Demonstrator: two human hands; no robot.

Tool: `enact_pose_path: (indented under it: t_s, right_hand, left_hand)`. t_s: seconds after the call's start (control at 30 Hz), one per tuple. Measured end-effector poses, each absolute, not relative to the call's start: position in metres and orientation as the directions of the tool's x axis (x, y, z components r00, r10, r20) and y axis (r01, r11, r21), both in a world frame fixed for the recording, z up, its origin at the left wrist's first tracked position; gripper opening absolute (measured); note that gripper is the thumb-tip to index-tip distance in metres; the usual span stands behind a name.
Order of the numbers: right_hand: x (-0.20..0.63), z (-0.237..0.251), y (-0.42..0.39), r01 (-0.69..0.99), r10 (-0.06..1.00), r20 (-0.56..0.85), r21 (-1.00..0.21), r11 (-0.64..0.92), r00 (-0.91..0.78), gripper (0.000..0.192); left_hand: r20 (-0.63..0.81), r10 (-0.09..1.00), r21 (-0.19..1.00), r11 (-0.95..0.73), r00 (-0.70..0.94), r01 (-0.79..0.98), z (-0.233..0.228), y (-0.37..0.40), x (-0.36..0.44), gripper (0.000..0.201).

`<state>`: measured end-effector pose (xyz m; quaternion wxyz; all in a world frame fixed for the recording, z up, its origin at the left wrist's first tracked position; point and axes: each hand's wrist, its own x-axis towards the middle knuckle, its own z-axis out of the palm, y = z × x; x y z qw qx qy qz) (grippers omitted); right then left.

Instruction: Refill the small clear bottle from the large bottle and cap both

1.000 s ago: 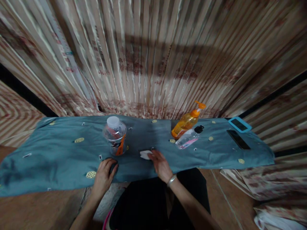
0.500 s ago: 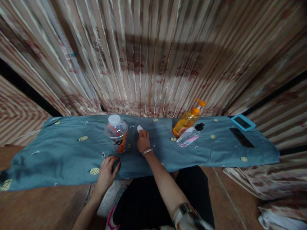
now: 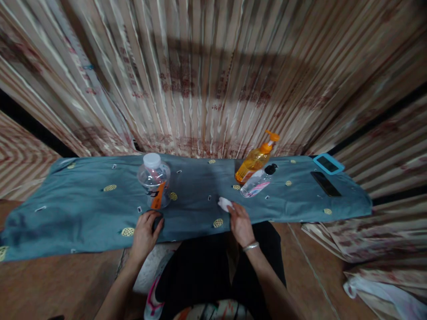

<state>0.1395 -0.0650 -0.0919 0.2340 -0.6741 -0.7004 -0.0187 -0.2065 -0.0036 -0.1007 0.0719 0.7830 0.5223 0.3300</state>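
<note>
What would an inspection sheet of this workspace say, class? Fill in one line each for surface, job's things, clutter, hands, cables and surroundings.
Surface: blue patterned cloth spread flat, rumpled at its ends.
Job's things: small white pad at the right hand's fingertips; dark object under the left hand, too hidden to identify.
Clutter: clear jar with white lid; orange pump bottle; clear bottle lying down; black phone; blue-cased device.
Hands: left hand rests on the cloth's near edge; right hand wears a bangle.
Cables: nothing seen.
Surroundings: striped curtain behind; brown floor.
</note>
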Motion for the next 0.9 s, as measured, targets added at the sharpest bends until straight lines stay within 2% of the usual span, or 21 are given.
enact_pose_path:
  t_s: [0.07,0.13,0.2,0.3,0.37,0.57,0.7,0.8,0.9]
  right_hand:
    - [0.157,-0.097,-0.068,0.966,0.914,0.38,-0.256,-0.045,0.144,0.042]
    - [0.15,-0.104,-0.072,0.96,0.895,0.397,-0.259,-0.103,0.204,0.041]
    - [0.125,-0.11,-0.072,0.959,0.902,0.404,-0.28,-0.041,0.156,0.043]
    - [0.094,-0.113,-0.06,0.942,0.927,0.37,-0.291,0.169,-0.051,0.049]
    - [0.097,-0.108,-0.039,0.938,0.936,0.341,-0.29,0.188,-0.082,0.047]
    - [0.152,-0.083,0.058,0.953,0.944,0.287,-0.294,-0.077,0.165,0.035]
    - [0.131,-0.075,0.112,0.929,0.924,0.253,-0.311,-0.202,0.286,0.038]
    - [0.084,-0.074,0.131,0.933,0.94,0.24,-0.324,-0.158,0.242,0.045]
    - [0.034,-0.074,0.128,0.941,0.97,0.229,-0.337,0.006,0.076,0.049]
  left_hand:
    - [0.44,0.866,0.455,-0.443,0.237,0.773,-0.102,-0.003,-0.207,0.029]
    - [0.437,0.867,0.45,-0.441,0.239,0.777,-0.102,-0.003,-0.207,0.029]
    - [0.439,0.866,0.444,-0.441,0.24,0.78,-0.102,-0.003,-0.207,0.03]
    - [0.45,0.861,0.444,-0.446,0.237,0.777,-0.101,-0.003,-0.206,0.03]
    - [0.454,0.859,0.447,-0.448,0.234,0.774,-0.101,-0.002,-0.206,0.03]
    - [0.462,0.854,0.447,-0.457,0.239,0.769,-0.1,-0.002,-0.207,0.027]
    - [0.46,0.853,0.445,-0.462,0.246,0.767,-0.099,-0.003,-0.206,0.026]
    - [0.454,0.855,0.43,-0.456,0.25,0.779,-0.1,-0.003,-0.206,0.025]
    - [0.443,0.859,0.429,-0.453,0.255,0.781,-0.1,-0.003,-0.207,0.026]
